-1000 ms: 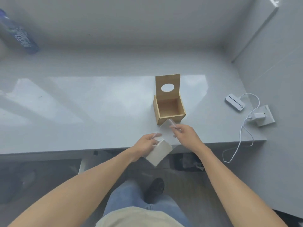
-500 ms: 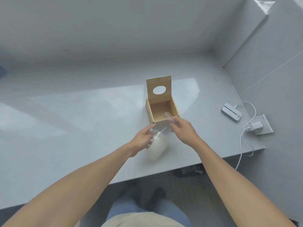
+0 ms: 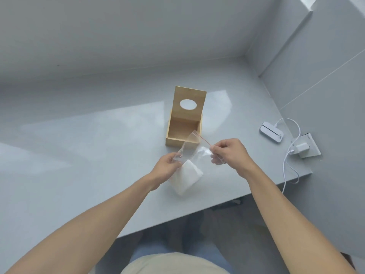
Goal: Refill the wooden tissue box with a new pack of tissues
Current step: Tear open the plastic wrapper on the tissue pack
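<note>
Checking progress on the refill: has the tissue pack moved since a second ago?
Yes. The tissue pack hung beyond the counter's near edge; now it is over the counter, closer to the wooden box.

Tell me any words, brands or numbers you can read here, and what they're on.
None can be read.
White device: a dark line and a tiny mark, too small to read.
Charger, wooden box, clear bag and tissue pack: no print visible.

1. Tissue box (image 3: 184, 123) at twelve o'clock: pale wood, smooth, matt.
2. Bag (image 3: 194, 150) between both hands: clear, glossy plastic film.
3. Tissue pack (image 3: 186, 179): soft white paper.
4. Table (image 3: 88, 145): grey, smooth, glossy, reflecting light.
</note>
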